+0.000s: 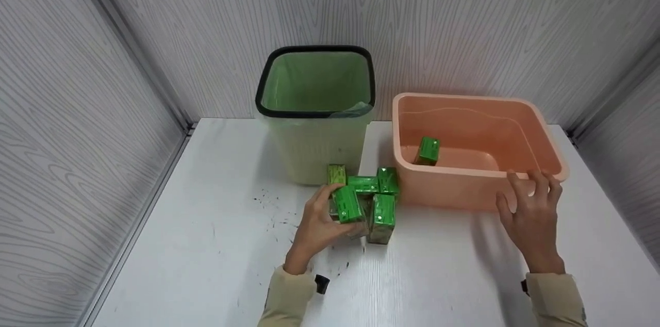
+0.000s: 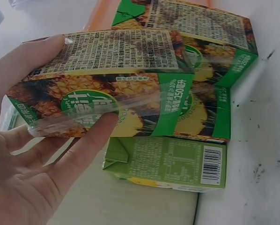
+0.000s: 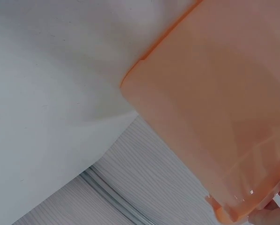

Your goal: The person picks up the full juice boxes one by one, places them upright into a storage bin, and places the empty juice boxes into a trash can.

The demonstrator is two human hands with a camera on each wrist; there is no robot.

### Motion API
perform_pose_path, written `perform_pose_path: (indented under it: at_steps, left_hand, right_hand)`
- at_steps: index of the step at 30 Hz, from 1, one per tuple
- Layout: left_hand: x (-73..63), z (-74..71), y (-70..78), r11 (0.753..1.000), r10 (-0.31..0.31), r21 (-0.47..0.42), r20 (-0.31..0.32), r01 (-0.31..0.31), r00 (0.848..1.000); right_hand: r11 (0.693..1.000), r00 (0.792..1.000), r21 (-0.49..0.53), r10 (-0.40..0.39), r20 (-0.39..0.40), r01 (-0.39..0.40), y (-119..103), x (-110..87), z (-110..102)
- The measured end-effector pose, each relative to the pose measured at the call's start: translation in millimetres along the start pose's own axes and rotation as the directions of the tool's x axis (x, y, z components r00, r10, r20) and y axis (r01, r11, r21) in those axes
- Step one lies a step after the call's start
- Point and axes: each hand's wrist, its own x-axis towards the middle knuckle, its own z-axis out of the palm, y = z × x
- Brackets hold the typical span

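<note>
My left hand [image 1: 313, 225] grips a pineapple juice carton [image 1: 347, 204], thumb on one side and fingers on the other. In the left wrist view this carton [image 2: 102, 77] shows pineapple pictures and green ends. Close by stand several more juice cartons [image 1: 382, 213], among them a lighter green one [image 2: 177, 161] with a barcode. At the right, my right hand [image 1: 533, 221] holds the front rim of an orange plastic bin [image 1: 448, 185], fingers hooked over the edge. In the right wrist view only some fingers [image 3: 273, 213] show at the rim. One green carton [image 1: 429, 150] lies inside the bin.
A pale green waste bin [image 1: 319, 146] with a black rim stands behind the cartons, left of the orange bin. Dark specks dot the white table [image 1: 216, 244]. Wood-grain panels [image 1: 206, 17] wall in the back and sides. A small black object [image 1: 322, 284] is beside the left sleeve.
</note>
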Motion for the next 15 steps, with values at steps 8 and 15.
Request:
perform_pose_path:
  at_steps: [8,15]
  left_hand:
    - [5.4,-11.7,10.9,0.999,0.018,-0.041,-0.091,-0.022,0.996]
    - [8.8,-14.9,16.6,0.997,0.022,-0.077,-0.091,-0.029,0.996]
  right_hand:
    - [1.000,1.000,0.003,-0.003,0.002,0.003,0,-0.6,0]
    - [1.000,1.000,0.001,-0.011,-0.003,0.011,0,0.0,0]
